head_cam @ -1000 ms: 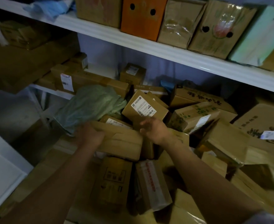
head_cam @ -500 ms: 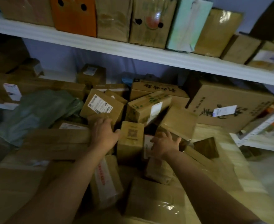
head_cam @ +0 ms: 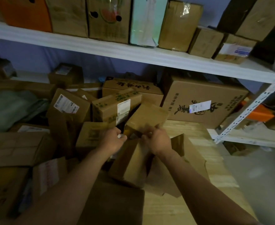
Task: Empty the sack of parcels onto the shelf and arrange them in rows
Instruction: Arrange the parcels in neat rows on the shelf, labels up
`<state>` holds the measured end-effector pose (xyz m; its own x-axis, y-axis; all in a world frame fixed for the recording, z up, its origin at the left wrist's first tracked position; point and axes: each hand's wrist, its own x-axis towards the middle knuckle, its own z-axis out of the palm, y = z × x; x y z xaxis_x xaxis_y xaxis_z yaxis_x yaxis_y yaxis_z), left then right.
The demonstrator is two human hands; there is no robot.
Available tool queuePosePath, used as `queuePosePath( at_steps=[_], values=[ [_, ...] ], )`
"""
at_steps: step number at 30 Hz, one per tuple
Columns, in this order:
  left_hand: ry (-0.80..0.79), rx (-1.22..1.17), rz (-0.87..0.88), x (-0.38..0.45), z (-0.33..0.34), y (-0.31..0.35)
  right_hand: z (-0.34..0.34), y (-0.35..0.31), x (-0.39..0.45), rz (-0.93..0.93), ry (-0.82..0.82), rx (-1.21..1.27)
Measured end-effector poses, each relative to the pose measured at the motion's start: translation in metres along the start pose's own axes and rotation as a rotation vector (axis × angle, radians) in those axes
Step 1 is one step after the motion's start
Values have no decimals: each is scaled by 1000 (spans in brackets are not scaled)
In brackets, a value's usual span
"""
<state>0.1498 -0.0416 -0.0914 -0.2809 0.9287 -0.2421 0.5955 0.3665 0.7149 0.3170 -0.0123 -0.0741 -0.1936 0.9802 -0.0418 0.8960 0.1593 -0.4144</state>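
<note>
Both hands, left hand point(head_cam: 113, 140) and right hand point(head_cam: 158, 140), grip the tilted plain brown cardboard parcel point(head_cam: 146, 120) at its near edge, seemingly to set it into a row.

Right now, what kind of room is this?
Probably a parcel storeroom: white shelves lined with boxes, a jumbled pile of labelled parcels, and a big carton with a shipping label.

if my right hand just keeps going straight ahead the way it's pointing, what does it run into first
Most likely the tilted plain box right in front of your right hand; the fingers look already at its lower edge. Motion blur and dim light make the depth uncertain.
</note>
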Motion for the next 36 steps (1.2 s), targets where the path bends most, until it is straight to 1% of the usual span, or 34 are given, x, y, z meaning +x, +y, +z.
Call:
queuePosePath(
  at_steps=[2,3,5,7,8,10,12,16,18,22,25,28,29,31,33,35,36],
  values=[
    [11,-25,-19,9,7,8,-3,10,8,52,65,51],
    [13,-39,-36,15,11,11,-2,13,12,76,61,82],
    [20,-45,-70,26,17,16,2,19,20,124,1,140],
    [17,-51,-117,38,22,18,4,23,28,169,-58,132],
    [2,-56,-149,45,25,17,4,24,32,191,-78,120],
    [-82,-71,-187,56,30,16,0,26,40,226,-104,124],
    [-148,-91,-160,66,37,18,-4,29,49,245,-119,148],
    [-183,-126,-30,81,51,37,-14,42,70,270,-133,142],
    [-208,-142,-2,86,56,47,-20,53,78,293,-131,159],
    [-270,-63,44,97,69,66,-29,77,93,358,-107,186],
    [-330,-26,87,101,83,79,-33,96,103,399,-74,126],
    [-395,-15,153,104,95,85,-36,116,113,442,-77,49],
    [-371,1,172,105,97,87,-36,122,117,459,-85,53],
    [-231,8,192,107,94,90,-33,130,125,488,-109,89],
    [23,60,219,111,77,91,-29,128,131,499,-119,101],
    [278,240,248,118,50,86,-29,118,133,469,-95,69],
    [363,345,229,122,35,80,-30,110,133,453,-46,36]
  ],
)
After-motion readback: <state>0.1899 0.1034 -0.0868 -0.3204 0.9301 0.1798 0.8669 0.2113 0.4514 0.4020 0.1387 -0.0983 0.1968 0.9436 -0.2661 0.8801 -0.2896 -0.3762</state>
